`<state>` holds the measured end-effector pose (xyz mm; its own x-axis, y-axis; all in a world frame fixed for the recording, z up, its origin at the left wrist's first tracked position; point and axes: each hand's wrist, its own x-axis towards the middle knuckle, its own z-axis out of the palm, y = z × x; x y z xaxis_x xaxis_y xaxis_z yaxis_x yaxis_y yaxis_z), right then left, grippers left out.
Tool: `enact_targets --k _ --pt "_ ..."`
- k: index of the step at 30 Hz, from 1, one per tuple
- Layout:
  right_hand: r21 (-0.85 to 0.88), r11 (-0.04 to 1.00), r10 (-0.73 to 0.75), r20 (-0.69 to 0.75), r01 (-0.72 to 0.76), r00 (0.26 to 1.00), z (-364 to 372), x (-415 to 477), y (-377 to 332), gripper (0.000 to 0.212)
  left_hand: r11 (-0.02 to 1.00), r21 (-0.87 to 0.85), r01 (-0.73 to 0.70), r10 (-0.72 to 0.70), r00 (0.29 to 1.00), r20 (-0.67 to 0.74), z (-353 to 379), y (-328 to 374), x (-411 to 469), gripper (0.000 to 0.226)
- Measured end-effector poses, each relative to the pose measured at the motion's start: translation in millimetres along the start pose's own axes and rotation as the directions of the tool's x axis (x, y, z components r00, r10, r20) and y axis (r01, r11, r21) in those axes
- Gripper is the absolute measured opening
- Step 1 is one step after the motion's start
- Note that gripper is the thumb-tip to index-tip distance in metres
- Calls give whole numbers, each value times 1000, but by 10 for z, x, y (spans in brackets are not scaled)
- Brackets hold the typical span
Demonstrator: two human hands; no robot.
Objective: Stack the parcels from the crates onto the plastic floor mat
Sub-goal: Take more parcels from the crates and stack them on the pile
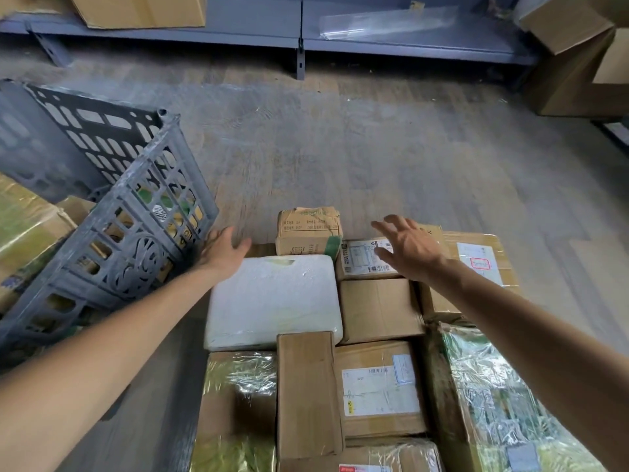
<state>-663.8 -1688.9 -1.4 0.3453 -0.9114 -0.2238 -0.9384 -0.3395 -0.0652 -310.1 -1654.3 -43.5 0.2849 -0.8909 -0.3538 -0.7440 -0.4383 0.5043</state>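
Nearest the camera, a foil-wrapped parcel [235, 403], a tall brown box [306, 393] and a labelled box [381, 390] lie packed side by side, with a film-wrapped box [493, 403] on their right. Just beyond them sit a white padded parcel [272, 298] and a plain brown box [377, 308]. The left hand [221, 248] is open at the white parcel's far left corner, beside the tilted grey crate [136, 233]; contact with the crate cannot be told. The right hand [408, 247], fingers spread and holding nothing, hovers over a flat parcel with a shipping label [364, 257]. Between the hands stands a small printed box [306, 229]. Beyond stretches the clear plastic floor mat [340, 148], then a grey shelf [238, 32].
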Motion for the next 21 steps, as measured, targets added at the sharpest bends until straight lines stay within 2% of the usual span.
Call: enact_targets --k 3,5,12,18,21 --pt "-72 997 21 147 -10 989 184 148 57 71 998 49 -36 32 996 88 78 12 45 59" --pt "-90 996 25 189 -8 982 271 165 38 71 996 79 -48 39 993 112 118 -27 77 57" --pt "-121 993 23 187 0 982 211 110 -14 69 986 117 -116 106 991 88 109 -40 47 42" --pt "-113 994 17 194 5 981 207 97 -5 70 983 142 -117 108 991 73 112 -33 40 42" --pt "-55 998 7 177 2 984 203 80 -1 70 986 119 -116 107 991 77 103 -58 40 44"
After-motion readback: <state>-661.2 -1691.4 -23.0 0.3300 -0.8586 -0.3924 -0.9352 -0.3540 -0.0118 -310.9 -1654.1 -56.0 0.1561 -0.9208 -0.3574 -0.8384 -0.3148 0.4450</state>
